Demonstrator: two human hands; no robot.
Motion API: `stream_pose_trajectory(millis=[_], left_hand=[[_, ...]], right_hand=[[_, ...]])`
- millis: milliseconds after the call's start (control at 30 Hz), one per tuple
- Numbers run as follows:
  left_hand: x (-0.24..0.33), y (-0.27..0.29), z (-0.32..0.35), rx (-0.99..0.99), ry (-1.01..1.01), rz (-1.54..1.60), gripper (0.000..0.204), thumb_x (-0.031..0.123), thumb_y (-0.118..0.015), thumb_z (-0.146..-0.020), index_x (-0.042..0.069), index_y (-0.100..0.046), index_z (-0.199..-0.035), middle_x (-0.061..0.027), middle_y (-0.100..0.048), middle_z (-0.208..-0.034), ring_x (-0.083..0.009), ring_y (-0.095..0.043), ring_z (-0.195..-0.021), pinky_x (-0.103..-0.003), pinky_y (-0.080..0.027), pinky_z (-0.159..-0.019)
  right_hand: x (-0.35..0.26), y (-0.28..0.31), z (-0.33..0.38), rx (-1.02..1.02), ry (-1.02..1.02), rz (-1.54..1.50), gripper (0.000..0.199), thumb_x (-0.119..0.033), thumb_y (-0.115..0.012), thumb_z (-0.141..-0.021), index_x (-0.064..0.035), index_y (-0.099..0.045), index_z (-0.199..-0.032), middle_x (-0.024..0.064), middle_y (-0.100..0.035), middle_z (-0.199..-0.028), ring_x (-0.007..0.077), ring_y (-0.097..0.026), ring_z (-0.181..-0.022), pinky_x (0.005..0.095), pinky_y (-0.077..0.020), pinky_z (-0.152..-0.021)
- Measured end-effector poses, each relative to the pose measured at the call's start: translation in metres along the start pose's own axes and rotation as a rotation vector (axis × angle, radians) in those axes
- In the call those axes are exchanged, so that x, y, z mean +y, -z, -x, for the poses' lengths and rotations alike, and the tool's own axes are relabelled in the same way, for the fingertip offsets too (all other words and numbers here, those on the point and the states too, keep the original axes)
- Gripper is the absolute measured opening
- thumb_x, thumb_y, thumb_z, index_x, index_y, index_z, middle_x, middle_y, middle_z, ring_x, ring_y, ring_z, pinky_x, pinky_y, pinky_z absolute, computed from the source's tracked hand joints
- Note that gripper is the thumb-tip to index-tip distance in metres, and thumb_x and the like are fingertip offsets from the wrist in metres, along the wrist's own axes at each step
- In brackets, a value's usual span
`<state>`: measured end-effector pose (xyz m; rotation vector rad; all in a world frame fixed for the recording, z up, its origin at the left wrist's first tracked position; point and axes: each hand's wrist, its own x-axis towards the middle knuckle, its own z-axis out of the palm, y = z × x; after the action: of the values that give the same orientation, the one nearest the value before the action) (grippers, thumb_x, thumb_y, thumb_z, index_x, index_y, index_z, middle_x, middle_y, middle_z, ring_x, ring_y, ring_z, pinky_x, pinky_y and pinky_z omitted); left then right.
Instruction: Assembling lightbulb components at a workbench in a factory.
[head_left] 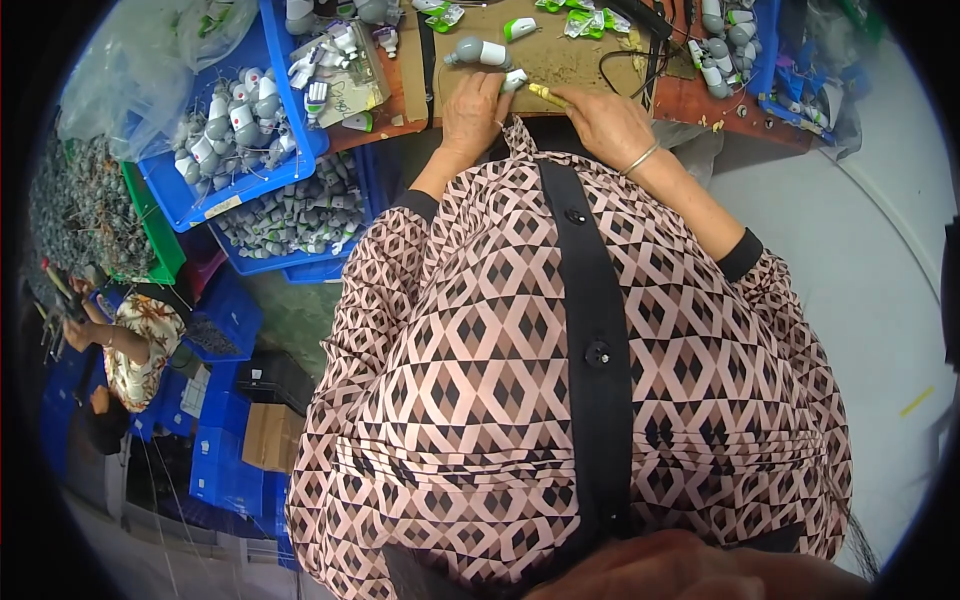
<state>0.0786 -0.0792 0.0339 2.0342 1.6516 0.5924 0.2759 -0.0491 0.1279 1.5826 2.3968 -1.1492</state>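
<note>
My left hand [472, 112] rests at the near edge of the wooden worktable [700, 100], its fingers closed on a small white and green plastic part [514, 80]. Close beside it, my right hand [608, 120], with a thin bangle on the wrist, pinches a short yellow piece [547, 95] whose tip points at that part. Just beyond the hands a grey and white plastic part [476, 52] lies on a brown cardboard mat [570, 62]. My patterned pink and black blouse fills the middle of the view.
Blue bins [215, 190] of grey and white parts stand at the left, one more [285, 262] lower down. Green and white pieces [585, 20] and a black cable [625, 62] lie on the table. Another bin [765, 45] sits at right. Another person [135, 345] sits far left among blue crates.
</note>
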Motion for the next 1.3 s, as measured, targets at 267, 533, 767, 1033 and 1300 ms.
stream_pose_trajectory(millis=[267, 533, 767, 1033, 1300], left_hand=[[0.001, -0.006, 0.002, 0.018, 0.024, -0.014, 0.017, 0.019, -0.062, -0.077, 0.007, -0.053, -0.086, -0.0109, -0.057, -0.076, -0.0298, -0.055, -0.074, -0.041, -0.046, -0.061], [-0.001, -0.007, 0.003, -0.028, 0.054, -0.019, 0.017, 0.021, -0.062, -0.077, 0.008, -0.053, -0.085, -0.0105, -0.058, -0.075, -0.0298, -0.057, -0.072, -0.041, -0.046, -0.059], [-0.002, -0.012, 0.007, -0.043, 0.064, -0.031, 0.017, 0.022, -0.062, -0.077, 0.008, -0.054, -0.084, -0.0108, -0.058, -0.075, -0.0298, -0.057, -0.071, -0.041, -0.047, -0.059], [0.006, -0.007, 0.006, -0.073, 0.072, -0.030, 0.018, 0.021, -0.062, -0.077, 0.007, -0.054, -0.084, -0.0102, -0.058, -0.076, -0.0288, -0.057, -0.073, -0.041, -0.047, -0.060], [0.008, -0.004, 0.007, -0.082, 0.079, -0.026, 0.017, 0.020, -0.062, -0.077, 0.006, -0.054, -0.084, -0.0098, -0.059, -0.077, -0.0288, -0.058, -0.073, -0.041, -0.047, -0.061]], right_hand=[[0.000, -0.010, 0.004, 0.066, 0.029, 0.031, 0.032, -0.012, -0.054, -0.078, -0.0105, -0.056, -0.110, 0.0151, -0.062, -0.091, 0.0333, -0.059, -0.082, 0.0429, -0.0478, -0.068], [-0.003, -0.010, 0.003, -0.012, -0.010, 0.054, 0.032, -0.014, -0.053, -0.078, -0.0116, -0.057, -0.110, 0.0164, -0.062, -0.084, 0.0343, -0.060, -0.077, 0.0443, -0.0480, -0.065], [0.001, -0.016, 0.003, -0.005, -0.005, 0.040, 0.029, -0.014, -0.053, -0.079, -0.0116, -0.060, -0.107, 0.0168, -0.063, -0.085, 0.0343, -0.060, -0.076, 0.0429, -0.0485, -0.063], [-0.002, -0.012, 0.004, -0.009, -0.016, 0.032, 0.029, -0.014, -0.052, -0.079, -0.0119, -0.060, -0.107, 0.0158, -0.063, -0.084, 0.0341, -0.061, -0.074, 0.0420, -0.0487, -0.063], [-0.006, -0.008, 0.004, -0.038, -0.020, 0.050, 0.028, -0.014, -0.052, -0.079, -0.0113, -0.061, -0.105, 0.0157, -0.063, -0.085, 0.0339, -0.061, -0.074, 0.0423, -0.0487, -0.062]])
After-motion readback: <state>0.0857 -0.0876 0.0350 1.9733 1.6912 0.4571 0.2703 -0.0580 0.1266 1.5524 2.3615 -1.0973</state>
